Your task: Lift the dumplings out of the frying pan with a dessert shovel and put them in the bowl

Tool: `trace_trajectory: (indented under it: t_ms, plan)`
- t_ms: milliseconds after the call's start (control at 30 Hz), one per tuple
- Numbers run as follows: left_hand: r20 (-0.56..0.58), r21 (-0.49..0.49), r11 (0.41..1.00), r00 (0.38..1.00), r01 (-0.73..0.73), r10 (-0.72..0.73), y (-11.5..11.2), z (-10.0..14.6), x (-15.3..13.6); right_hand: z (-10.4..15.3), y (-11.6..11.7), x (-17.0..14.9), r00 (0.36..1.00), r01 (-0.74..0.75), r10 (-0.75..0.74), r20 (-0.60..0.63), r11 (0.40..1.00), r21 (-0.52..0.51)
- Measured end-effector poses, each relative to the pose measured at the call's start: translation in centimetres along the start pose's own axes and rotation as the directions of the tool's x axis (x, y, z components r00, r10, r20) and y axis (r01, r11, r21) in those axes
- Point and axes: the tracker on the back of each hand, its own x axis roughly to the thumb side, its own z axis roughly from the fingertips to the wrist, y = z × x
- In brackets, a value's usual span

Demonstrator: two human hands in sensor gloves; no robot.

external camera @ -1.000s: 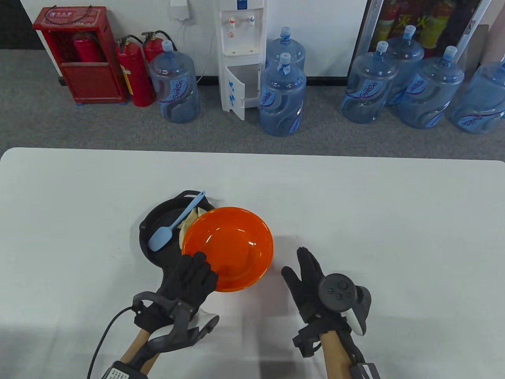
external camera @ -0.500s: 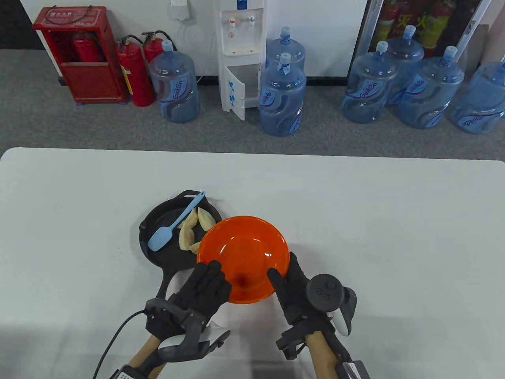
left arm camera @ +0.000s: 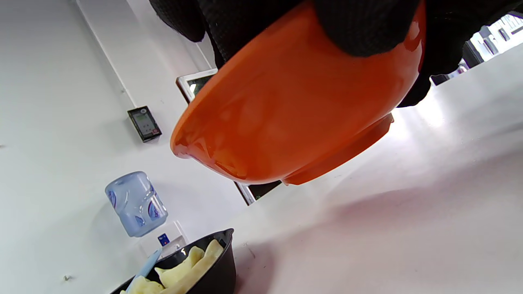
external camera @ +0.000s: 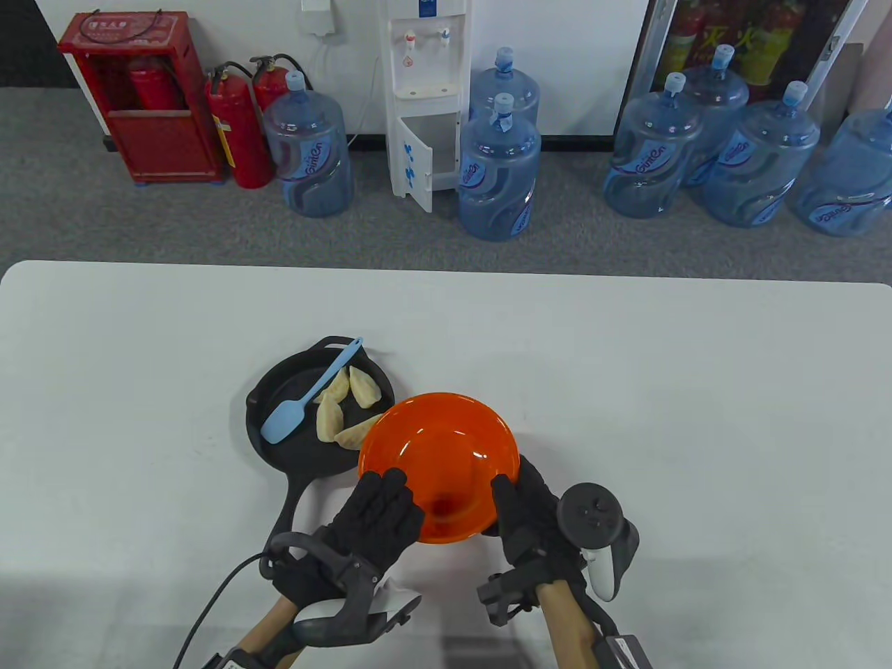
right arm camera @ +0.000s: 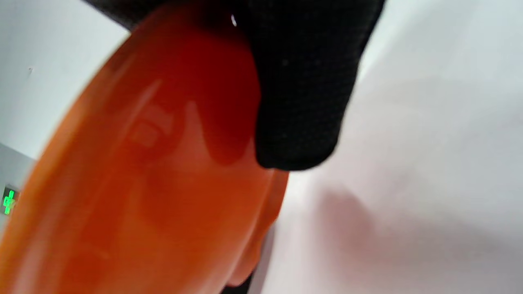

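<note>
The orange bowl (external camera: 439, 460) is lifted and tilted just right of the black frying pan (external camera: 279, 453), its rim overlapping the pan's right edge. My left hand (external camera: 380, 512) grips the bowl's near-left side. My right hand (external camera: 519, 505) grips its near-right side, thumb over the rim. Several pale dumplings (external camera: 341, 408) lie in the pan, with the light blue dessert shovel (external camera: 306, 397) resting across it, untouched. In the left wrist view the bowl (left arm camera: 286, 122) hangs clear above the table, with the pan (left arm camera: 218, 265) and dumplings (left arm camera: 184, 273) below left. The right wrist view shows the bowl (right arm camera: 143, 183) under a gloved finger (right arm camera: 302, 102).
The pan's handle (external camera: 289, 502) points toward me, beside my left hand. The white table (external camera: 697, 418) stretches to the right and far side. Water jugs, a dispenser and fire extinguishers stand on the floor beyond the table.
The bowl has moved right and toward me, off the pan, uncovering the dumplings. My right hand came in from the table and took hold of the bowl's right side.
</note>
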Motion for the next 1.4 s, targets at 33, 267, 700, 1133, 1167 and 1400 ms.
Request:
trace_trajectory:
  t_ms: [33, 267, 700, 1133, 1167, 1400]
  plan:
    - [-0.004, 0.009, 1.0, 1.0, -0.009, 0.009, 0.2, 0.0, -0.2, -0.1, -0.2, -0.1, 1.0, 0.004, -0.004, -0.003, 1.0, -0.007]
    - [-0.115, 0.064, 0.965, 0.958, -0.256, 0.262, 1.4, -0.1, -4.6, -0.3, -1.7, -0.8, 0.999, 0.034, -0.036, -0.019, 0.997, -0.064]
    - [-0.567, -0.055, 0.901, 0.757, -0.43, 0.326, -3.0, 2.4, -14.9, -0.7, -3.1, -1.8, 0.998, 0.044, -0.048, -0.045, 0.995, -0.091]
    - [-0.737, -0.09, 0.841, 0.604, -0.533, 0.304, -8.6, 6.5, -17.0, -0.6, -3.4, -2.1, 0.996, 0.042, -0.049, -0.071, 0.994, -0.1]
    - [-0.739, -0.078, 0.839, 0.596, -0.538, 0.314, -8.6, 6.6, -17.0, -0.6, -3.4, -2.1, 0.996, 0.041, -0.048, -0.07, 0.994, -0.099]
    - [-0.737, -0.082, 0.837, 0.598, -0.541, 0.314, -8.6, 6.8, -16.7, -1.5, -4.4, -1.5, 0.995, 0.021, -0.03, -0.096, 0.995, -0.099]
